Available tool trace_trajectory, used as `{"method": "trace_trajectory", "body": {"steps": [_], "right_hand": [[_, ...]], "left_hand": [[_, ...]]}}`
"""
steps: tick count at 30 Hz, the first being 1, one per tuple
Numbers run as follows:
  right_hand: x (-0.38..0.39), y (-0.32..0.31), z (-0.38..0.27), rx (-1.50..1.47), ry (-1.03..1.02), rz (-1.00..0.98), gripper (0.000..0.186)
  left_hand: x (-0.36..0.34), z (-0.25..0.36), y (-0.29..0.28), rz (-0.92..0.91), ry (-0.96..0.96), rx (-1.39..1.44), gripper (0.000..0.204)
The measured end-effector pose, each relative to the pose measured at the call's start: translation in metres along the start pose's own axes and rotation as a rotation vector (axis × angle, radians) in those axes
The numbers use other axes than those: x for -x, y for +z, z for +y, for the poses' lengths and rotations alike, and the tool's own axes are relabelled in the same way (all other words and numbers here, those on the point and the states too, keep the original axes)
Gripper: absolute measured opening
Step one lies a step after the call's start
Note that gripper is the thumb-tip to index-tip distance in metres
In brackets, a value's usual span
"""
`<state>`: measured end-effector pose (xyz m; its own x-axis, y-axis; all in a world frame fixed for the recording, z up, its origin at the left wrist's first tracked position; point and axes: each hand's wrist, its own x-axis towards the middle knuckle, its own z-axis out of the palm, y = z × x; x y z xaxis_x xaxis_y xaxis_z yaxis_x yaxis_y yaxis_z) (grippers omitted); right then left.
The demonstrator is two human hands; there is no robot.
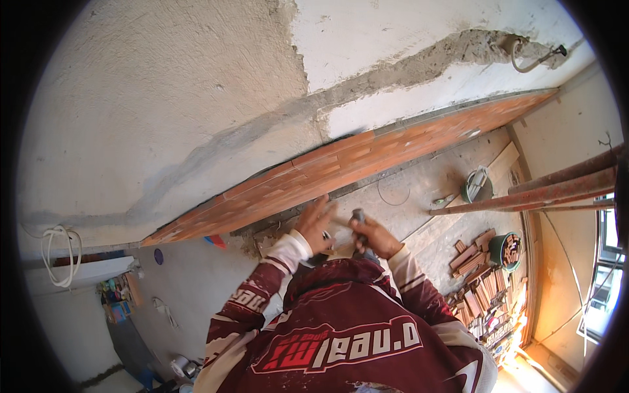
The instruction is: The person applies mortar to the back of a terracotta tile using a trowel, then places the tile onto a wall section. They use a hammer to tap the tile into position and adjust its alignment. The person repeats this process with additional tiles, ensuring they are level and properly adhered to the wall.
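Observation:
My left hand (316,226) is raised close to the wall, its fingers stretched out and partly blurred. My right hand (379,238) is closed around a tool with a dark grey rounded end (358,215). The rest of that tool is hidden by my fingers and body, so its kind is unclear. Something pale and smeared by motion shows between the two hands. Just beyond them runs a band of orange-brown brick tiles (367,152), laid in rows along the lower wall.
Rough plaster (196,85) covers the wall above the tiles. Reddish metal poles (557,191) stick in from the right. A bucket with tools (485,195), a bucket of brick pieces (497,253) and piled brick strips (481,298) stand at right. White cable (44,252) hangs left.

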<state>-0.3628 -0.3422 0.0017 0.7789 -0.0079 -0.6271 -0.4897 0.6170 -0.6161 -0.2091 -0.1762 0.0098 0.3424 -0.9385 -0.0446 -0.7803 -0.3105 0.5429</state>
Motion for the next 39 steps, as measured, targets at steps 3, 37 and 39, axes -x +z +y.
{"method": "trace_trajectory", "body": {"steps": [3,37,39], "right_hand": [[0.010,0.016,0.004,-0.019,0.065,-0.246,0.041],[-0.146,-0.127,-0.120,1.084,-1.059,0.572,0.016],[-0.147,-0.126,-0.120,1.093,-1.071,0.571,0.016]], "left_hand": [[0.013,-0.005,0.056,-0.166,-0.117,0.256,0.060],[-0.065,-0.075,-0.035,0.493,-0.438,-0.134,0.034],[-0.065,-0.080,-0.032,0.509,-0.424,-0.125,0.033]]}}
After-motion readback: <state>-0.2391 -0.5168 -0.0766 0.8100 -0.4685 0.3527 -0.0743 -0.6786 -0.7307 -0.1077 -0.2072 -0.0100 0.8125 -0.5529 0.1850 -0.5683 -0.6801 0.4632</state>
